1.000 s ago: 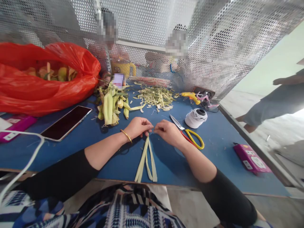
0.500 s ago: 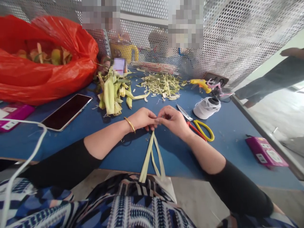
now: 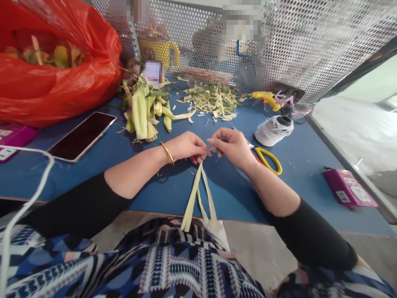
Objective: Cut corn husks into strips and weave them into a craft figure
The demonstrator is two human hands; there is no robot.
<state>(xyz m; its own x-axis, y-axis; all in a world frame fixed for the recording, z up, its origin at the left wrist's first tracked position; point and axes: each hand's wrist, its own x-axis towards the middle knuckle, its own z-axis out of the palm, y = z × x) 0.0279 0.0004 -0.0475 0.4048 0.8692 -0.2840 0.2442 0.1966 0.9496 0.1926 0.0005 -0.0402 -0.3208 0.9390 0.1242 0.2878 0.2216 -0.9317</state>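
My left hand (image 3: 190, 148), with a gold bangle at the wrist, pinches the top of several pale green corn husk strips (image 3: 192, 196). The strips hang down and fan apart over the table's front edge. Just to the right, my right hand (image 3: 232, 145) has its thumb and forefinger pinched together close to the left fingertips. Whatever is between them is too fine to make out. Scissors (image 3: 269, 160) with yellow and red handles lie behind the right hand, which partly covers their blades. A spool of white thread (image 3: 270, 133) stands beyond them.
Husk bundle (image 3: 140, 116) and shredded husk pile (image 3: 214, 100) lie behind my hands. A red plastic bag (image 3: 65, 93) and phone (image 3: 83, 136) are left. A yellow glue gun (image 3: 266, 99) and purple pack (image 3: 350, 188) are right. Perforated metal screen (image 3: 192, 25) closes the back; white cable (image 3: 43, 182) crosses left.
My right hand has drawn slightly away from the left, opening a small gap between the fingertips. The view has tilted a little downward. The leg at the right has mostly left the picture.
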